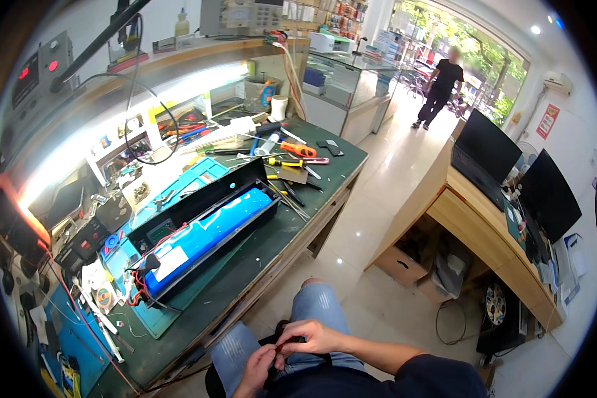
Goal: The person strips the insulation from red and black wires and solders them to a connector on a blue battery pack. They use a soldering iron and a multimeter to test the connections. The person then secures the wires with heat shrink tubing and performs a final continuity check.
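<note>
Over my lap, my left hand (257,369) and my right hand (313,337) meet with fingertips pinched together. Between them is something small and dark, too hidden to name. Up on the bench to the left, apart from both hands, a long blue battery pack (209,240) lies in an open black case (272,211). Red and black wires (136,285) come out of the pack's near left end. A green mat (162,323) lies under the case.
Screwdrivers with orange (298,150) and yellow (286,162) handles crowd the bench behind the case. The workbench edge (245,292) runs close by my knees. To the right stands a wooden desk (471,222) with a laptop (482,156) and monitor (549,196). A person (444,86) is near the doorway.
</note>
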{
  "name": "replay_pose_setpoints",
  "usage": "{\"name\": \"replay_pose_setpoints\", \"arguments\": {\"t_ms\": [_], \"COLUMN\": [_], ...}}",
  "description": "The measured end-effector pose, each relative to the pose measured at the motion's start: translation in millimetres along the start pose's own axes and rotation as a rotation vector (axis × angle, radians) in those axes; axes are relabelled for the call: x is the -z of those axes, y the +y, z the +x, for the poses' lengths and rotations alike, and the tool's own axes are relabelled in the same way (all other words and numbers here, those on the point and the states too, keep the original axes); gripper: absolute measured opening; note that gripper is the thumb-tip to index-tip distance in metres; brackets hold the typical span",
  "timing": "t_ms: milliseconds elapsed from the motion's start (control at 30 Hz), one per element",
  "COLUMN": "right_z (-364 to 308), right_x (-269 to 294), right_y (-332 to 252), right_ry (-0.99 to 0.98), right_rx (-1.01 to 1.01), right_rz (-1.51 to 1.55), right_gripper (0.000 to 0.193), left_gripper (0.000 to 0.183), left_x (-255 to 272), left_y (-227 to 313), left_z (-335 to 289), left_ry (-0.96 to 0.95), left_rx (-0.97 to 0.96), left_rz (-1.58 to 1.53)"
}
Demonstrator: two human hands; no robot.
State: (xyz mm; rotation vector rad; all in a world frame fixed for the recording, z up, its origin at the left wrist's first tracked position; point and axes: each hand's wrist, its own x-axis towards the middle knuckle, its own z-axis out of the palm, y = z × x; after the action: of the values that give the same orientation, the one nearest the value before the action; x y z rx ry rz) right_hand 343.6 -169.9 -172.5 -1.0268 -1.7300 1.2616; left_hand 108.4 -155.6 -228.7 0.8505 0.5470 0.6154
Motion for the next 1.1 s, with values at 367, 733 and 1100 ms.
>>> {"name": "replay_pose_setpoints", "arguments": {"t_ms": [367,733,1100], "right_z": [14.5,27.1,16.1], "right_x": [23.4,18.1,18.0], "right_y": [-36.8,-36.0,-24.4], "right_ry": [0.082,0.18,0.247], "right_rx": [0.119,0.133,0.102], "right_rz": [-0.047,0.038,0.122], "right_gripper": [0.024,0.023,0.02], "left_gripper": [0.027,0.027,0.023], "left_x": [-18.9,-13.7,-33.4], "left_y": [54.7,43.5,73.2], "left_z": [10.7,3.9,0.4], "left_ry": [-0.143,-0.089,0.03], "left_rx": [-0.125,-0.269,-0.307], "left_rz": [0.092,0.024,0.192]}}
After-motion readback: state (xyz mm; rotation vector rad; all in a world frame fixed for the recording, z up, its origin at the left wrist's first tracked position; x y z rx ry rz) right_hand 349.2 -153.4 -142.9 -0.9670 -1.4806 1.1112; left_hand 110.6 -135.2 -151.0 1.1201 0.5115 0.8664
